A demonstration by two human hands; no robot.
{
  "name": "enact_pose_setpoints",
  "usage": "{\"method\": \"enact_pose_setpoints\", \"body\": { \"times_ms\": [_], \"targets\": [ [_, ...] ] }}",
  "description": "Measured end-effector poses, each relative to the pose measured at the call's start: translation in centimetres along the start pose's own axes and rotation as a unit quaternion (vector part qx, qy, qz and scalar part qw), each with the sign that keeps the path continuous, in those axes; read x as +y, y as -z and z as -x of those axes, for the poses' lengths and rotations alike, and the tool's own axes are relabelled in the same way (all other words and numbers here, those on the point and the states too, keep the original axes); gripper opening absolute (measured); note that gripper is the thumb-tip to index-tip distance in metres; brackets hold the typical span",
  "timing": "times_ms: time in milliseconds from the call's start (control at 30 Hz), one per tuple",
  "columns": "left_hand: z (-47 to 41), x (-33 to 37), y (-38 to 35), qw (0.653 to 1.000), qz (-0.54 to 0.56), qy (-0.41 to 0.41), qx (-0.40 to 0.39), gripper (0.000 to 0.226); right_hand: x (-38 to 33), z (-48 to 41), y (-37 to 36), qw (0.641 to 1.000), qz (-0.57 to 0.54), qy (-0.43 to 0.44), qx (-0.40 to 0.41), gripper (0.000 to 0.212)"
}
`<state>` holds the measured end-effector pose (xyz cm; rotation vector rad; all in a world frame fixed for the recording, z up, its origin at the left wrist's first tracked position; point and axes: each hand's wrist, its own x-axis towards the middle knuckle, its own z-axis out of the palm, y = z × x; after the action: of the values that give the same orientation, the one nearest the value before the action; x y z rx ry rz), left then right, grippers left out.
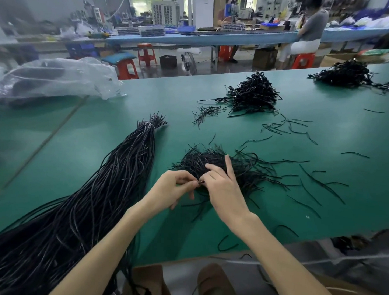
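Noted one short black cord [200, 182] pinched between curled fingertips of left hand [176, 187] and right hand [223, 186], close together. Found heap of cut cords [245, 169] just beyond the grip, partly under right hand; long tied bundle [122, 167] left of it.

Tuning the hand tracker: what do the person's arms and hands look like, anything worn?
Left hand and right hand are bare: no gloves, rings or watch visible. Forearms are bare too, with no sleeves, wristbands or markings in frame.
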<state>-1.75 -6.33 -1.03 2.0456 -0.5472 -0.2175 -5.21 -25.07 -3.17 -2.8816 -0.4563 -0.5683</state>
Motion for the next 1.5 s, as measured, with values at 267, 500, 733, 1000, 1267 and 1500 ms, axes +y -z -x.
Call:
{"method": "enact_pose_setpoints", "body": {
  "times_ms": [267, 500, 733, 1000, 1267, 1500],
  "targets": [
    [2.1, -1.7, 4.1, 0.99, 0.14, 0.008, -0.006, 0.03, 2.2, 0.8, 2.1, 0.975, -0.215, -0.04, -0.042, 0.039],
    [2.1, -1.8, 3.7, 0.884, 0.466, 0.04, 0.021, 0.058, 2.1, 1.8, 2.2, 0.972, -0.229, -0.049, 0.022, 0.04],
    [2.5, -1.5, 1.4, 0.702, 0.711, 0.029, 0.009, 0.042, 2.5, 2.8, 2.9, 0.979, -0.202, -0.028, 0.027, 0.042],
    [1.6, 1.4, 0.2, 0.743, 0.663, 0.049, 0.074, 0.039, 1.1, 3.4, 3.5, 0.99, -0.115, 0.074, 0.03, 0.03],
    [3.9, 3.7, 2.2, 0.872, 0.47, -0.037, -0.129, 0.049, 2.7, 3.7, 2.8, 0.985, -0.026, 0.168, -0.021, 0.01],
    [4.9, 5.3, 2.0, 0.953, -0.156, -0.008, -0.258, 0.045, 2.5, 2.6, 5.1, 0.989, -0.07, 0.122, -0.042, 0.03]
  ]
}}
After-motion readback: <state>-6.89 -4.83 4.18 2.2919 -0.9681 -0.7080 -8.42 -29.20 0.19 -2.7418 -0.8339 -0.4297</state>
